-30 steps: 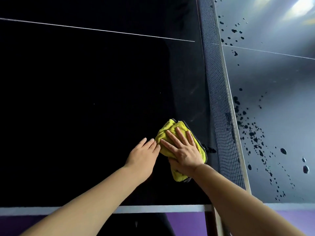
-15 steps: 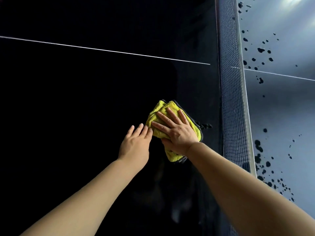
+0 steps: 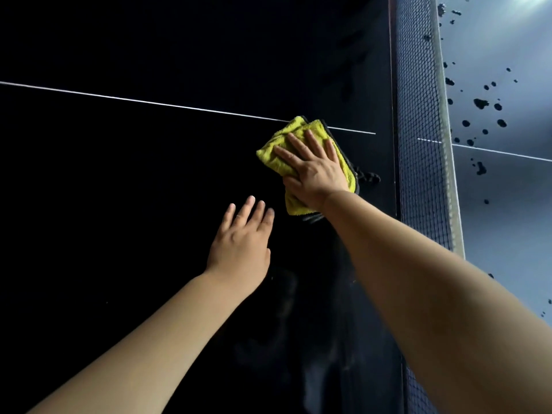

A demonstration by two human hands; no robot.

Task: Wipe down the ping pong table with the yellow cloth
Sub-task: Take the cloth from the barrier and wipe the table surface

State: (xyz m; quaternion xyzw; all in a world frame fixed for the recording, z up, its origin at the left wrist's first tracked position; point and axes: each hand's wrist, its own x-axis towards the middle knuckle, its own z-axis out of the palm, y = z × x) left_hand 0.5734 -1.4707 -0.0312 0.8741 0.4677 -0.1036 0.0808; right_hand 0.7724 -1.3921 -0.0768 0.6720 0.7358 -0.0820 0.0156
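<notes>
My side of the table (image 3: 119,204) is almost black — light comes from the top right, glaring pale across the half beyond the net (image 3: 418,144). My forearms (image 3: 448,309) bulge at the wide-angle edges.

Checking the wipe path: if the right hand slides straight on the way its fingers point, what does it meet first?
The white line: the yellow cloth under the right hand touches it at its far edge. Beyond looks like bare dark table; the net lies off to the right.
</notes>
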